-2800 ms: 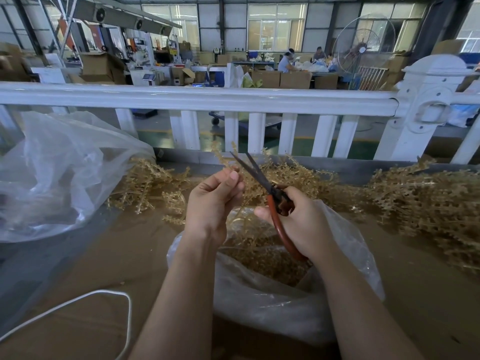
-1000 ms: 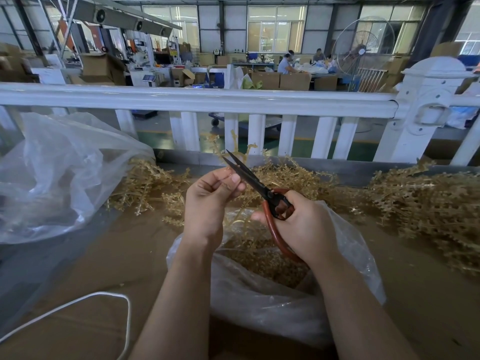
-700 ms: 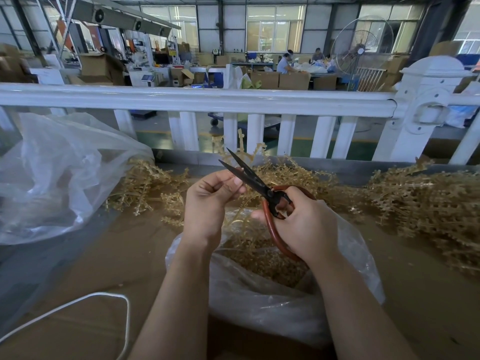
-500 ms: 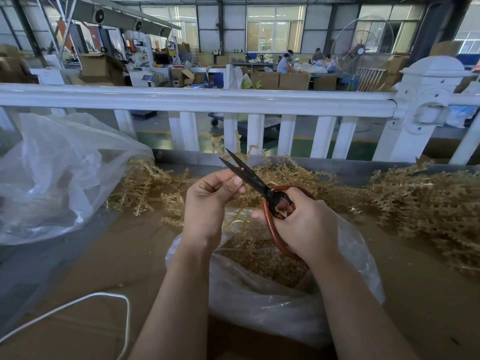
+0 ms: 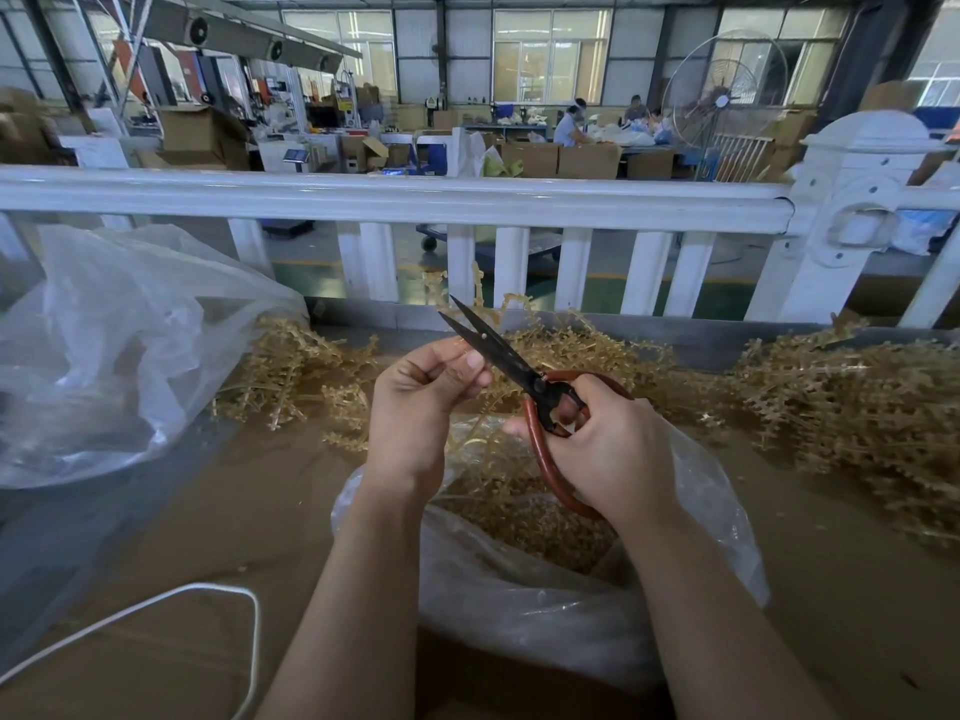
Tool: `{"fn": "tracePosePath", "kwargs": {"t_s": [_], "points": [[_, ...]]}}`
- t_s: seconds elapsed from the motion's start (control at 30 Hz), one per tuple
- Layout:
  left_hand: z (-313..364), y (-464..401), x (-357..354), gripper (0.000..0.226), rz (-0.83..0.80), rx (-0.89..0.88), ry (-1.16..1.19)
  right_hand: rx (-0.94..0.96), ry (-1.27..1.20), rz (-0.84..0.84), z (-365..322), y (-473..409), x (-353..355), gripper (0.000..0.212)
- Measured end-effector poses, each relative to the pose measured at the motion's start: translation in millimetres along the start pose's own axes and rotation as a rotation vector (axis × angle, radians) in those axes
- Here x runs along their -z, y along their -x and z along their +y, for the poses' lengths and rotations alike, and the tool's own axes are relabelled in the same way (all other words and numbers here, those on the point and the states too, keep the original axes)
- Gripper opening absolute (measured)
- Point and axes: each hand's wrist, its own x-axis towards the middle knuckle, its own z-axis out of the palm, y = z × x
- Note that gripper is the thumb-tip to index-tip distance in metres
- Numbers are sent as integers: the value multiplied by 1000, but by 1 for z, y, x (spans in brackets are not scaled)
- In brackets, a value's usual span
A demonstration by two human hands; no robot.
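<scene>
Right hand point(image 5: 608, 449): my fingers are curled through and around the red loops of the scissors point(image 5: 498, 350), thumb side uppermost, a firm hold. The dark blades point up and to the left, away from me, with their tips a narrow way apart.

Left hand point(image 5: 415, 402): thumb and fingertips are pinched together on a thin gold sprig point(image 5: 474, 285). The thumb tip lies just beside the lower blade, near its middle. The sprig's branched top rises past the blade tips, in front of the fence point(image 5: 415, 200). I cannot tell whether its stem sits between the blades or only behind them.

Both hands are raised above an open clear bag point(image 5: 519, 605), which lies on the brown table point(image 5: 234, 511) directly under my wrists. Small gold cuttings fill its mouth.

Beyond the hands, a gold heap point(image 5: 587, 345) lies along the table's far edge. A second heap point(image 5: 296, 371) lies to the left, and a larger one point(image 5: 857, 407) spreads to the right, well apart from the bag.

At far left a big crumpled clear sack point(image 5: 119, 345) rests on the table, touching the left heap. A white cord point(image 5: 249, 615) loops across the near left corner.

Behind the white fence is a workshop floor with cartons, a standing fan point(image 5: 722, 96) and seated people, too small to make out in detail.
</scene>
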Motion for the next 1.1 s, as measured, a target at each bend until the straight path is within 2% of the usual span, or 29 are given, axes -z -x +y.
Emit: {"fn": "tracePosePath", "kwargs": {"t_s": [0.23,0.43,0.53,0.63,0.77,0.97,1.1], "points": [[0,0,-2,10,4,31,33,-4,-68,3,2,0,-1,66],[-7,0,-9,12,-6,144,-10,-229,-457,-66,-5,-7,-1,25],[-9,3,-13,4,-34,203,-119,-331,-621,-99,-5,-11,2,18],[-11,4,-16,10,-58,243,-166,-402,-676,-106,-7,-14,4,13],[-11,6,-20,13,-88,256,-152,-453,-712,-132,-9,-16,7,10],[-8,6,-16,20,-131,270,-140,-405,-682,-138,-7,-16,7,16],[-6,2,-13,7,-125,251,-155,-313,-650,-141,-4,-15,6,20]]}}
